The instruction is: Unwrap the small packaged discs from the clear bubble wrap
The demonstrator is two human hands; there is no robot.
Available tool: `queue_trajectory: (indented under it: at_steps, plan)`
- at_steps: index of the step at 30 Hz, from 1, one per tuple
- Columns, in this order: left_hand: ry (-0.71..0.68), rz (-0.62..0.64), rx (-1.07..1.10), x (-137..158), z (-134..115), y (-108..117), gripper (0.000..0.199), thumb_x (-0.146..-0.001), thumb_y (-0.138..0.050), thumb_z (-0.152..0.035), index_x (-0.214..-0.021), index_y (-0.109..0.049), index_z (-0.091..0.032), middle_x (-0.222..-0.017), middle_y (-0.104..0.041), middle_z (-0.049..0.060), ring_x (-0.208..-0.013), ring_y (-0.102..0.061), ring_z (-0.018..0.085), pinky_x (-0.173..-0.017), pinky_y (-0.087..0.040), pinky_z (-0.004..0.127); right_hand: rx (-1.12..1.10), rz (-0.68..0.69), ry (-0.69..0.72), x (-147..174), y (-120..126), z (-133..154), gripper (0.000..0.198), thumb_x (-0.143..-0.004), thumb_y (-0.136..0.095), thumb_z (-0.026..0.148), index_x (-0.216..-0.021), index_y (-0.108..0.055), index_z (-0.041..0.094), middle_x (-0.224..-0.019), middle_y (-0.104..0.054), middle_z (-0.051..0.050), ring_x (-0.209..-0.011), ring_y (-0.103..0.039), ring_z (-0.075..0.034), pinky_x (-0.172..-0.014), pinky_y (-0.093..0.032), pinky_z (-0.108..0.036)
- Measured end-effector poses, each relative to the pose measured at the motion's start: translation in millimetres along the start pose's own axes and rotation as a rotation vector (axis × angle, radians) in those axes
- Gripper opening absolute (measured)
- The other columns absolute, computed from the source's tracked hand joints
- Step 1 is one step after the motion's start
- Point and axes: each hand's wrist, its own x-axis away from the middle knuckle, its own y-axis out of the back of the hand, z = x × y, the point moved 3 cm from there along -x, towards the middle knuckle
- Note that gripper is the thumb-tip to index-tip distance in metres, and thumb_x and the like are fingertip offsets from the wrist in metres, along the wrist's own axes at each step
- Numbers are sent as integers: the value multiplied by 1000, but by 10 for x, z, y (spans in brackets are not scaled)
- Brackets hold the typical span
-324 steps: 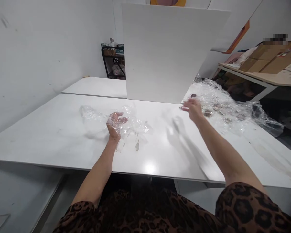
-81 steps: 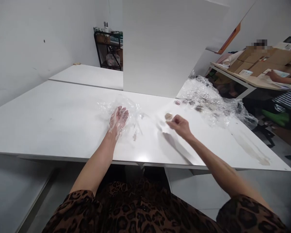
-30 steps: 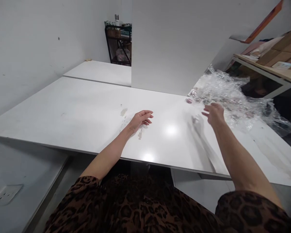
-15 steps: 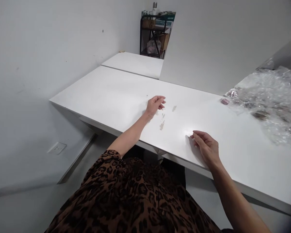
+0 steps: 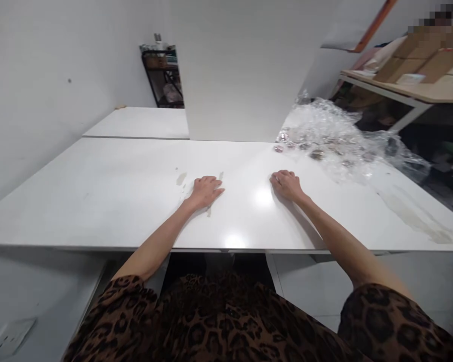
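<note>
Head view: left hand [image 5: 206, 191] spread, right hand [image 5: 287, 185] curled, any grip unclear; plastic film [image 5: 332, 123] toward the far right corner of the surface [image 5: 109, 201] seems light, slippery, best grasped by bunched folds

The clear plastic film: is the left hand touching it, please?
No, white table shows between the left hand and the clear plastic film.

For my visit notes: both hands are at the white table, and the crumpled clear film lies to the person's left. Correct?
Not quite: the head view shows the crumpled clear film to the person's right. The left hand and right hand are indeed at the white table.
</note>
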Motion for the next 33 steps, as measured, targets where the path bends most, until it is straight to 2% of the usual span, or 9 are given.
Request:
queue_trajectory:
  at_steps: [6, 10, 13, 16, 19, 22, 26, 28, 33]
  plan:
    - [-62, 10, -286, 20, 66, -74, 40, -104, -44, -42, -132, -66, -23, -148, -59, 13, -141, -49, 30, -120, -29, 54, 17, -152, -559, -473, 308, -1100, 51, -94, -43, 26, -136, -55, -1, -144, -50, -32, -136, -42, -43, -110, -36, -56]
    - [-82, -36, -296, -21, 112, -89, 36, -104, -47, -41, -125, -70, -24, -141, -65, 12, -135, -56, 29, -119, -30, 56, -109, -319, -696, -758, 407, -1380, 64, -89, -47, 21, -148, -39, -2, -144, -48, -35, -135, -44, -43, -107, -40, -55]
    - [-86, -62, -274, -17, 125, -104, 31, -103, -49, -38, -119, -72, -24, -136, -69, 11, -130, -60, 27, -120, -29, 56, -125, -359, -409, -1084, 341, -1149, 51, -93, -49, 25, -141, -51, 6, -144, -51, -29, -135, -44, -38, -109, -38, -52]
    - [-77, -94, -232, 22, 120, -74, 30, -103, -49, -36, -119, -72, -24, -131, -72, 9, -126, -62, 24, -121, -29, 52, -171, -254, -46, -1344, 140, -780, 34, -95, -56, 36, -119, -68, 14, -134, -60, -22, -126, -48, -33, -106, -38, -50]
    - [-2, -199, -216, -21, 162, 90, 33, -101, -52, -35, -126, -69, -22, -139, -67, 11, -133, -58, 25, -121, -32, 47, -211, -282, -50, -1470, -20, -665, 33, -95, -57, 43, -101, -72, 15, -122, -64, -24, -123, -50, -37, -102, -36, -59]
    - [223, -378, -283, -231, 340, 404, 49, -97, -58, -35, -145, -57, -20, -158, -49, 17, -148, -42, 31, -122, -29, 49, -227, -359, -67, -1504, -108, -710, 37, -95, -53, 47, -102, -74, 16, -128, -61, -26, -132, -46, -48, -103, -34, -69]
    - [502, -488, -310, -661, 694, 773, 87, -89, -70, -45, -162, -30, -22, -171, -22, 21, -159, -21, 39, -124, -21, 55, -275, -310, 176, -1268, -186, -592, 42, -93, -49, 53, -112, -72, 23, -130, -62, -19, -137, -47, -48, -109, -34, -72]
    - [557, -437, -269, -848, 842, 829, 88, -86, -73, -44, -160, -32, -22, -168, -28, 22, -156, -26, 41, -122, -24, 56, -319, -278, 265, -1016, -196, -440, 44, -92, -50, 58, -110, -72, 25, -126, -65, -18, -133, -52, -45, -111, -37, -69]
    - [468, -479, 18, -934, 895, 731, 37, -95, -62, -26, -132, -59, -23, -137, -59, 15, -127, -57, 29, -110, -43, 43, -505, -156, 214, -387, -92, 59, 53, -84, -59, 69, -108, -73, 23, -129, -66, -18, -121, -60, -41, -96, -52, -60]
